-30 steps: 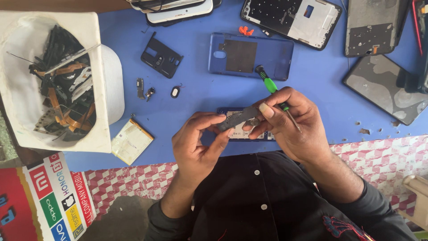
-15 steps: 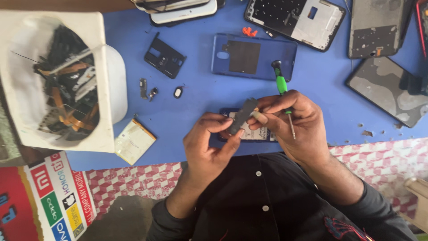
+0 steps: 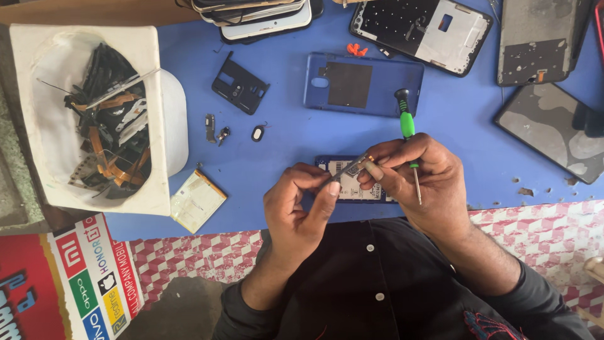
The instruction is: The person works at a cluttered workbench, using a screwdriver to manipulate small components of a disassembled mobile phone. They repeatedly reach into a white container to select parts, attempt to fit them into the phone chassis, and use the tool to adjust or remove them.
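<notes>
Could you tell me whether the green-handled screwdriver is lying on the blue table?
No, the green-handled screwdriver is held in the right hand, its tip pointing down, above the blue table.

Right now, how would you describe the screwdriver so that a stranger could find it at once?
Start at the blue table and go to the two hands near its front edge. The right hand grips the screwdriver, its handle pointing away from the person. It is the only tool with a green and black handle; the parts around it are flat phone covers.
</notes>
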Tool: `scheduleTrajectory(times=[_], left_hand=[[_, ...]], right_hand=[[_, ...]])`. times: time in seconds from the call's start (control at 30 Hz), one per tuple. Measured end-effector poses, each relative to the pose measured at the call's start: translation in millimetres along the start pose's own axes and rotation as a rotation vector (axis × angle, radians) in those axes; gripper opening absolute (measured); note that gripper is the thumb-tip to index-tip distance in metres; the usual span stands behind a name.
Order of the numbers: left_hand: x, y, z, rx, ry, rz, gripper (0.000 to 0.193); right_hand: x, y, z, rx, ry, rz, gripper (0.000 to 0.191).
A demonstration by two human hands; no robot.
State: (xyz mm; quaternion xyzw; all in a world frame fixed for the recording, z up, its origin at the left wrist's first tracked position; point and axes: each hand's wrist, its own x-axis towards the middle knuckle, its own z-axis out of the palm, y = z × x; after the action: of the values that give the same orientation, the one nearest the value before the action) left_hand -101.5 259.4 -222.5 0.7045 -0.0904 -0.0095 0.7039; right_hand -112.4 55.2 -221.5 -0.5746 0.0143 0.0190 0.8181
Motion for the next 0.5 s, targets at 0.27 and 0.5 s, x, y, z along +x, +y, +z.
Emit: scheduleTrajectory(times=[0.27,0.5], left_hand=[[-0.2,1.6,-0.4,-0.083,0.033,-0.05,0.012],[-0.7,-1.7,-6.6,-0.298,0.051,-0.119,0.01]], right_hand=[[-0.3,-5.8,0.8,-0.137,-0.017,-0.012,0.016],[3.4,-9.3,-0.3,-0.261,0.048,-0.088,0.016]])
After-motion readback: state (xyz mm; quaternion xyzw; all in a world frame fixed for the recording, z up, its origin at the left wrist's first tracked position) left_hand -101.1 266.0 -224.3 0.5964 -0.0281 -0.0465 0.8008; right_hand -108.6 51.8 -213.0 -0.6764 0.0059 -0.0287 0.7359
